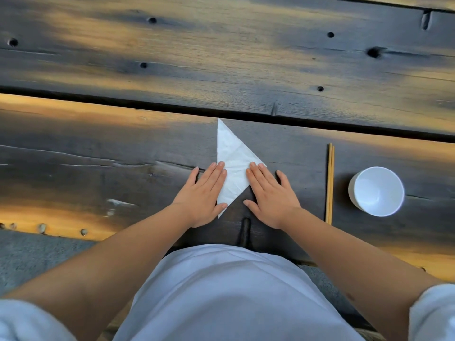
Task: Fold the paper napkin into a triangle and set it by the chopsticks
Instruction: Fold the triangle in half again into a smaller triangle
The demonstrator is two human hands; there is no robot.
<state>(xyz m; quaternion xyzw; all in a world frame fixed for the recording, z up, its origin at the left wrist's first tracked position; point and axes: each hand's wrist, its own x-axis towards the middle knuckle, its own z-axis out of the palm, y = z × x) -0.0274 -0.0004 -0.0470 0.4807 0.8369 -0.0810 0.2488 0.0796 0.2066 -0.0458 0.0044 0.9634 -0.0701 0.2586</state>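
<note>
A white paper napkin (232, 158) lies on the dark wooden table, folded into a triangle with its long straight edge on the left and a point toward the right. My left hand (204, 193) rests flat on the napkin's left edge, fingers together and extended. My right hand (268, 193) lies flat with its fingertips on the napkin's right corner and lower slanted edge. A pair of pale wooden chopsticks (330, 183) lies lengthwise to the right of my right hand, apart from the napkin.
A white empty bowl (376, 191) stands just right of the chopsticks. The table (98, 148) is made of rough dark planks with a gap running across behind the napkin. Its near edge is at my waist.
</note>
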